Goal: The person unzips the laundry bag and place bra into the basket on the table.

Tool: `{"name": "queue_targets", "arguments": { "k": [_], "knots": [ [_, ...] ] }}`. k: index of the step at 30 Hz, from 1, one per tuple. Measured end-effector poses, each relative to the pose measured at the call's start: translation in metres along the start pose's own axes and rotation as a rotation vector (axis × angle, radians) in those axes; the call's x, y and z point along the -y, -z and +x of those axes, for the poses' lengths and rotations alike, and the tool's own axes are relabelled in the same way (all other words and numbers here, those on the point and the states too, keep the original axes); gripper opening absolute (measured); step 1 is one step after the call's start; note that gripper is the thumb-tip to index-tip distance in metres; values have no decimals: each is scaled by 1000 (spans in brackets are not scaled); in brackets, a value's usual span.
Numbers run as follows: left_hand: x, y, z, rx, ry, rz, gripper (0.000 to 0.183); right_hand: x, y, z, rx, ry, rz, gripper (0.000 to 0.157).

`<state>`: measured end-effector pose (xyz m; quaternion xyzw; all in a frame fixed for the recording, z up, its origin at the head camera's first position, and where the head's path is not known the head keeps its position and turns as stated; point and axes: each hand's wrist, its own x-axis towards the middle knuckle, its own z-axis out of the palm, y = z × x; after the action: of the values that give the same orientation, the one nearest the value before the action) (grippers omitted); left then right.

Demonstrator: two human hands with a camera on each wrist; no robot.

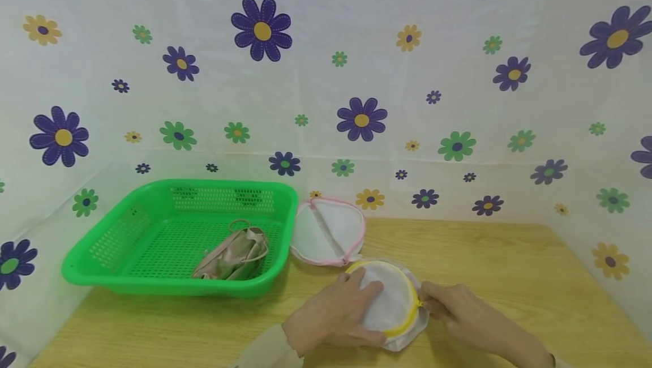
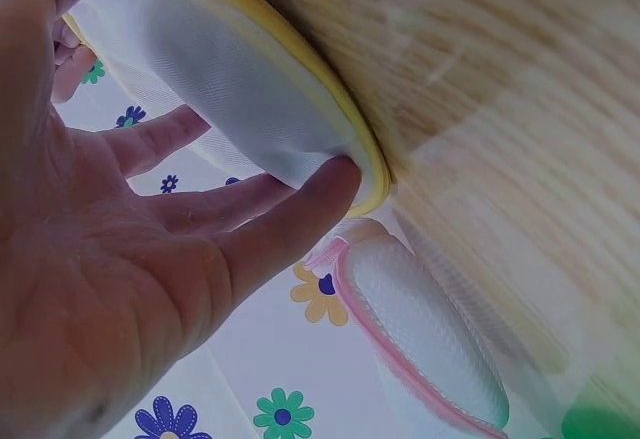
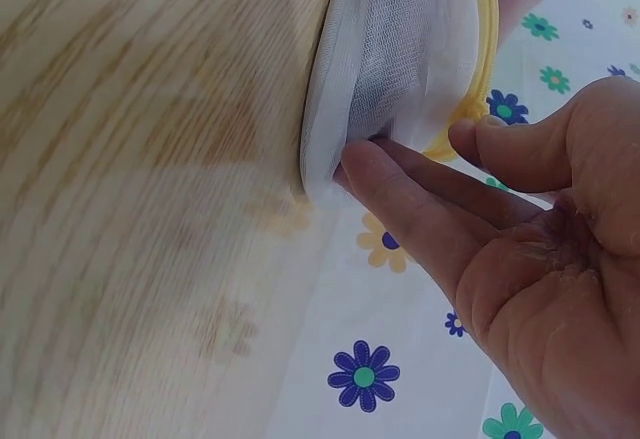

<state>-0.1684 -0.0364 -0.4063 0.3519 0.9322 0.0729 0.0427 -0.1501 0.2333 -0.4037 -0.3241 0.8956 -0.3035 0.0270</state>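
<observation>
A round white mesh laundry bag with a yellow zipper [image 1: 391, 289] lies on the table between both hands. My left hand [image 1: 340, 306] holds it from the left, thumb along the near side and fingers spread over the top; its fingers [image 2: 300, 214] touch the white fabric. At the right rim, beside the yellow zipper pull [image 1: 420, 303], my right hand [image 1: 453, 311] pinches the bag's edge. In the right wrist view the thumb lies by the yellow zipper [image 3: 487, 49], and the fingers [image 3: 375, 174] touch the white mesh side below it.
Behind the left hand lies another white mesh bag with a pink zipper [image 1: 331, 231], next to a green plastic basket [image 1: 178, 286]. A crumpled beige cloth item with thin straps [image 1: 235, 255] is in the basket. A flower-print sheet [image 1: 397, 90] hangs behind the wooden table [image 1: 509, 266].
</observation>
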Motion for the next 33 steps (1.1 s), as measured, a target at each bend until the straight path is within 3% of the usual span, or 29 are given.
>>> {"name": "queue_targets", "arguments": {
  "k": [12, 33],
  "knots": [
    [-1, 1, -1, 39, 25, -14, 79, -1, -2, -1, 0, 31, 3, 19],
    [-2, 2, -1, 18, 18, -22, 78, 1, -2, -2, 12, 13, 22, 20]
  ]
}}
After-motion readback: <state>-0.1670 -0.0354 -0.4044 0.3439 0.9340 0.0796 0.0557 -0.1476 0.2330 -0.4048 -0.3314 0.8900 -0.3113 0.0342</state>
